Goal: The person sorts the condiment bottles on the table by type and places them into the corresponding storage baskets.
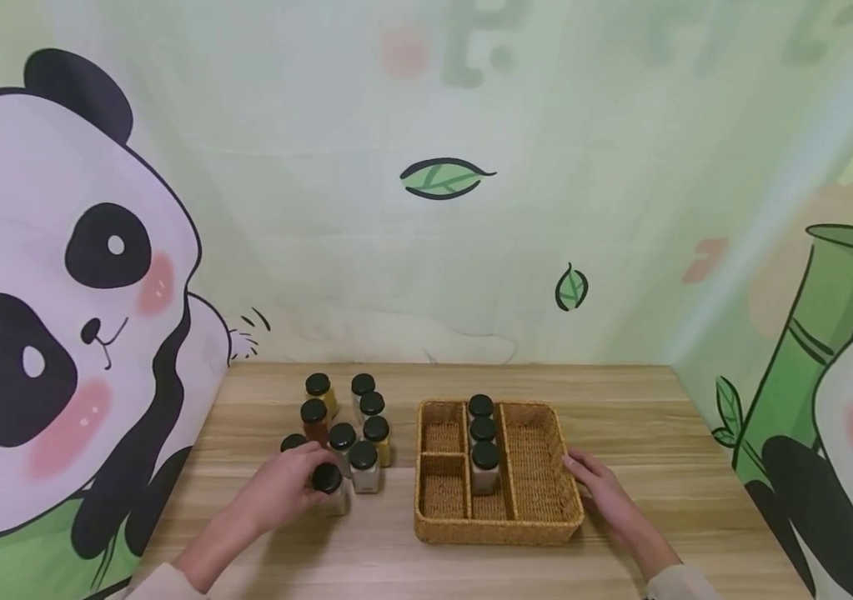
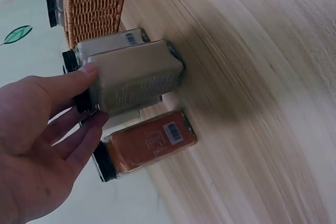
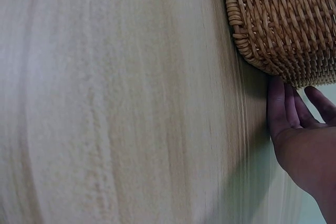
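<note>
My left hand (image 1: 285, 490) pinches a square glass spice jar (image 2: 139, 72) with a black lid, thumb on one side and fingers on the other, near its top. Its filling looks pale greyish beige. Beside it stand several more black-lidded jars, among them a jar of orange-red powder (image 2: 155, 142) and a pale-filled jar (image 1: 364, 468). The left hand partly hides one jar's lid (image 1: 293, 442). At the right side of a woven basket (image 1: 497, 533), my right hand (image 1: 609, 493) rests its fingers against the wall, fairly straight. Three lidded jars (image 1: 484, 477) stand in a row in the basket's middle compartment.
The wooden table (image 1: 644, 417) runs back to a cloth backdrop (image 1: 336, 250) printed with pandas, leaves and bamboo. Woven dividers (image 1: 443, 455) split the basket into compartments: two small ones at the left, a narrow middle one and a long right one.
</note>
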### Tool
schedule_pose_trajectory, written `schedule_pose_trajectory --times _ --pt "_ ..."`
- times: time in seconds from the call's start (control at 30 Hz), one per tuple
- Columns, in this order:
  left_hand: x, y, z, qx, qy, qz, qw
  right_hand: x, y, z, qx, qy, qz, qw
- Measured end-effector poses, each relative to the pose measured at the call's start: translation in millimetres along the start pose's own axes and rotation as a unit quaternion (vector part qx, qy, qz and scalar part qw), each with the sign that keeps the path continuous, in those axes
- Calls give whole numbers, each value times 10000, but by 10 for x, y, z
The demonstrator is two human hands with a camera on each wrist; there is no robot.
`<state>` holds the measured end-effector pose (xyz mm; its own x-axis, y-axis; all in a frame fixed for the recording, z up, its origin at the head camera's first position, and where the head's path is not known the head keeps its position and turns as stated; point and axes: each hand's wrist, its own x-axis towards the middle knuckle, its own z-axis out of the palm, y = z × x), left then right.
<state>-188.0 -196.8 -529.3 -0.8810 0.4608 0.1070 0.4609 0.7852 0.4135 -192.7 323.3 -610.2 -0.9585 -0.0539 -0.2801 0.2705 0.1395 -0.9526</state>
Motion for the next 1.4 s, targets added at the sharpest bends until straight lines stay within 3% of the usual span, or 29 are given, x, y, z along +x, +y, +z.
schedule_pose_trajectory --times 0.27,0.4,0.6,0.7,0.9,1.03,1.4 --pt "2 105 -162 -452 -180 563 9972 14 12 11 42 -28 51 10000" --pt "48 254 -265 -1062 -142 533 9928 16 3 6 28 -9 58 10000" --pt "210 572 -334 -2052 192 491 9773 18 -32 -18 -39 -30 -24 10000" --pt "314 701 -326 -2295 304 503 9715 19 -28 -17 -33 12 -44 10000" --pt "517 903 -221 -2555 210 434 9656 35 13 -13 -24 55 26 10000" --pt "619 1061 -95 -2569 182 353 9656 17 23 -7 5 47 13 10000" --pt "810 1517 320 -2793 57 711 9575 29 33 -4 -32 55 -21 10000"
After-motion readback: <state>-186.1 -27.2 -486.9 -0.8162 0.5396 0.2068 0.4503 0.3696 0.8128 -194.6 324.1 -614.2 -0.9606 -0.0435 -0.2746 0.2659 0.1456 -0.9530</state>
